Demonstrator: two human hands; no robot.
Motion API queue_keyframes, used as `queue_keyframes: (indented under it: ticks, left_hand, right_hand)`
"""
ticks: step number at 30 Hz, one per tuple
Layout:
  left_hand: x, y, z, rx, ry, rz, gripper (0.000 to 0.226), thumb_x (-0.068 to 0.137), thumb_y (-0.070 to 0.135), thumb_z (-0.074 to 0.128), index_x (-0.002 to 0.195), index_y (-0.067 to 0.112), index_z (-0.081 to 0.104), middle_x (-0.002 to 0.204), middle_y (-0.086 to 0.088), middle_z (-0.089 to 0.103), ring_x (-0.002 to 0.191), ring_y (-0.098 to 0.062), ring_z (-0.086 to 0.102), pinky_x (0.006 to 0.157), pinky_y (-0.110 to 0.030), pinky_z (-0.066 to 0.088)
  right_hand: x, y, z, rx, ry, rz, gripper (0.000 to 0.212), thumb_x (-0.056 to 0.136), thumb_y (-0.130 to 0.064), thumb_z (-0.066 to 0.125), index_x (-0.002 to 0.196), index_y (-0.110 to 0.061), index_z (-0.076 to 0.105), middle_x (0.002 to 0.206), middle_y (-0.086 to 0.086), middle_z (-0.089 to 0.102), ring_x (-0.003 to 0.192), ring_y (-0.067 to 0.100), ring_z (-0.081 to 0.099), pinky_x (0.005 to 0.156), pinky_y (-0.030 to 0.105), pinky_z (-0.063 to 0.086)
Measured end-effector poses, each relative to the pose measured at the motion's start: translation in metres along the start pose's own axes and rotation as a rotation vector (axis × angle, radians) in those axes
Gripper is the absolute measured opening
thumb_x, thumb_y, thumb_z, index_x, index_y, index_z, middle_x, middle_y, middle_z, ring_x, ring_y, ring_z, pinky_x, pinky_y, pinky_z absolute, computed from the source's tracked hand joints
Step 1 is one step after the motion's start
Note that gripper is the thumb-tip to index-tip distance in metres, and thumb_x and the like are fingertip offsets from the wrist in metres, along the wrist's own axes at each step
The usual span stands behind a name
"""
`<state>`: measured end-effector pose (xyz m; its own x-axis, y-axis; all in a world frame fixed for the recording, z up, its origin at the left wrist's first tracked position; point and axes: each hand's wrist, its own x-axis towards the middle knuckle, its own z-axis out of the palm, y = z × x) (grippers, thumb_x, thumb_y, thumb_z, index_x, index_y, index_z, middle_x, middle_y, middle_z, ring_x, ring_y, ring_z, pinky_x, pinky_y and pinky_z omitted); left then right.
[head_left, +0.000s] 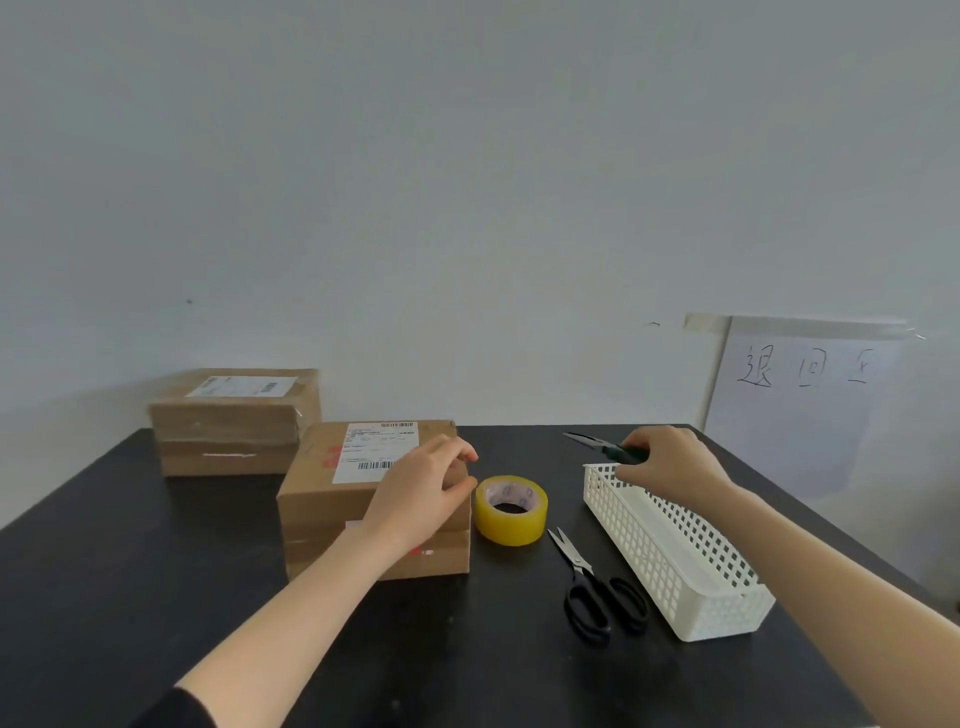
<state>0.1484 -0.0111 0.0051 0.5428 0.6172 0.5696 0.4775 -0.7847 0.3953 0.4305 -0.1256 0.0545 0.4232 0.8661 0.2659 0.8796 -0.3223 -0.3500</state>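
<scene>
I see the knife (602, 448) in the air above the far end of the basket (691, 571), its dark pointed blade aimed left and its green handle running back into the right hand (670, 460). That hand is closed round the handle, fingers curled under it, and it hovers over the basket's far rim; I cannot tell whether it touches the rim.

The left hand (421, 493) sits on the near box (322, 499), fingers bent over the top at its right edge and thumb against the right side, so it grips that upper corner. The near box is brown cardboard, lying flat on the table (156, 571), with a white label (376, 452) on its top face, partly covered by the hand.

Just right of the near box lies a roll of yellow tape (511, 509), flat on the table with its hole facing up, close to the left hand's fingertips. Between the tape and the basket lie scissors (592, 587), blades together and pointing away from me, black loops toward me. The basket is white, long and perforated.

A far box (234, 421), also labelled, stands behind and left of the near box, against the wall. On the right a paper sheet (800, 405) with handwritten characters is taped to the wall.
</scene>
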Motion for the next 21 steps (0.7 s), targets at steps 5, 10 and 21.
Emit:
queue_keyframes:
  ticks: [5, 10, 21]
  left_hand:
    - [-0.013, -0.024, -0.024, 0.056, 0.033, -0.039, 0.022, 0.09, 0.031, 0.06, 0.112, 0.028, 0.058, 0.117, 0.014, 0.058, 0.104, -0.001, 0.053, 0.081, -0.009, 0.041]
    - [-0.027, -0.048, -0.053, 0.112, 0.066, -0.09, 0.024, 0.091, 0.035, 0.058, 0.114, 0.027, 0.059, 0.122, 0.014, 0.058, 0.113, -0.003, 0.053, 0.081, -0.007, 0.034]
    - [-0.061, -0.096, -0.091, 0.178, 0.143, -0.219, 0.02, 0.088, 0.041, 0.06, 0.105, 0.029, 0.063, 0.111, 0.017, 0.059, 0.105, -0.001, 0.052, 0.088, -0.017, 0.039]
  right_hand:
    - [0.011, -0.042, 0.016, 0.02, -0.028, -0.084, 0.015, 0.074, -0.033, 0.066, 0.088, -0.028, 0.067, 0.08, -0.006, 0.066, 0.075, 0.015, 0.061, 0.065, 0.032, 0.051]
    - [0.02, -0.085, 0.034, 0.035, -0.041, -0.188, 0.019, 0.075, -0.034, 0.067, 0.092, -0.025, 0.068, 0.085, -0.004, 0.067, 0.078, 0.015, 0.061, 0.066, 0.032, 0.053]
    - [0.031, -0.176, 0.071, 0.113, -0.16, -0.332, 0.028, 0.081, -0.048, 0.069, 0.094, -0.023, 0.069, 0.082, -0.004, 0.068, 0.075, 0.013, 0.062, 0.06, 0.025, 0.05]
